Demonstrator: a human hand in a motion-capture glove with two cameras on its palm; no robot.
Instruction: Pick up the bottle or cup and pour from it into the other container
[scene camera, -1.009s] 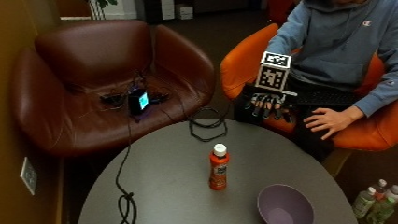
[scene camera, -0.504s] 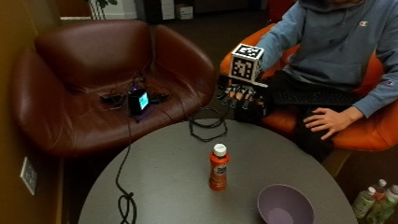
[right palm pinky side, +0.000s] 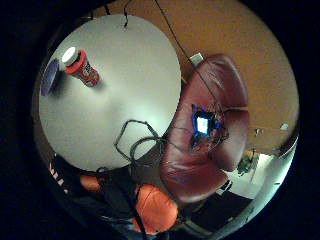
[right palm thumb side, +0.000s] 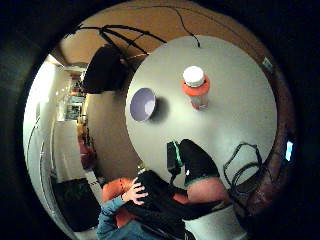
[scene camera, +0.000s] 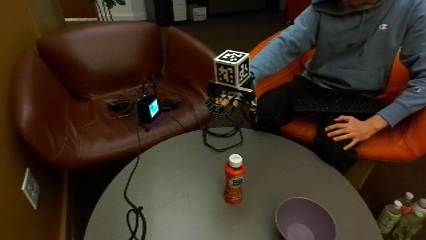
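Right now the person's gloved right hand (scene camera: 229, 101) hangs in the air above the far edge of the round grey table (scene camera: 180, 195), well apart from everything standing on it. As far as the dim outside view lets me judge, the grip is slack: the fingers hang down loosely curled, not pressed together and with nothing between them. The orange bottle (scene camera: 233, 179) with its white cap stands upright near the middle of the table, untouched. The lilac bowl (scene camera: 305, 220) sits near it on the table, closer to the near edge, also upright and apart from the bottle. A loop of black cable (scene camera: 221, 137) lies on the table just below the raised hand. The person sits in an orange chair (scene camera: 393, 145) with the bare hand (scene camera: 351, 130) resting on a thigh. Beside that stands a brown leather armchair (scene camera: 86, 95), with a small lit device (scene camera: 148, 108) on its seat.
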